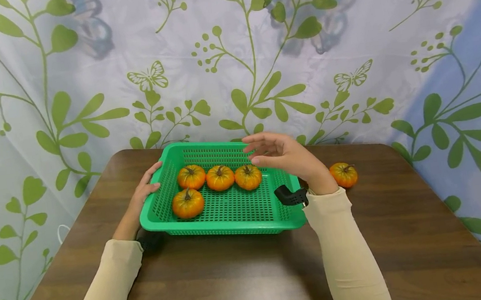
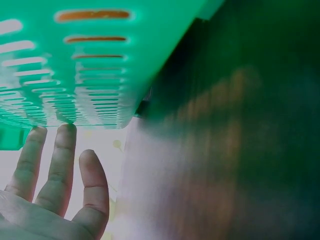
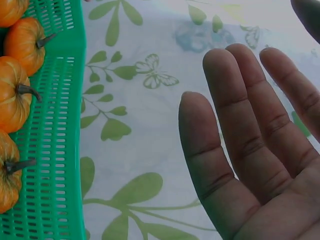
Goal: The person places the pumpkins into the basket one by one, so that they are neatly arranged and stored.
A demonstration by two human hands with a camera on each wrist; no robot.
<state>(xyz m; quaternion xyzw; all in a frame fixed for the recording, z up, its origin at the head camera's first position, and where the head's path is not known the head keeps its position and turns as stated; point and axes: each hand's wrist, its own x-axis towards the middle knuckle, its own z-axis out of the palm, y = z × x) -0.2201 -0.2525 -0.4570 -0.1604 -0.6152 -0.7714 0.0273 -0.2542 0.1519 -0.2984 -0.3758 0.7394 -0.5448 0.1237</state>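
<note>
My left hand (image 1: 142, 188) rests against the left end of a green plastic basket (image 1: 232, 229), with thumb and index finger at its rim. In the left wrist view the other fingers (image 2: 59, 165) are fairly straight, some tips touching the slotted wall. Several small orange pumpkins (image 1: 188, 203) with dark stems sit in the basket, mostly towards its left and back. My right hand (image 1: 288, 156) hovers over the basket's right part, fingers loosely extended, nothing in it. Nearest to it inside is a pumpkin (image 1: 248, 177), apart from the fingertips.
Another orange pumpkin (image 1: 343, 175) lies on the brown wooden table (image 1: 412, 229), right of the basket and beyond my right wrist. A curtain (image 1: 190, 36) printed with leaves and butterflies hangs behind the table. A black wrist device (image 1: 291, 196) is by my right sleeve.
</note>
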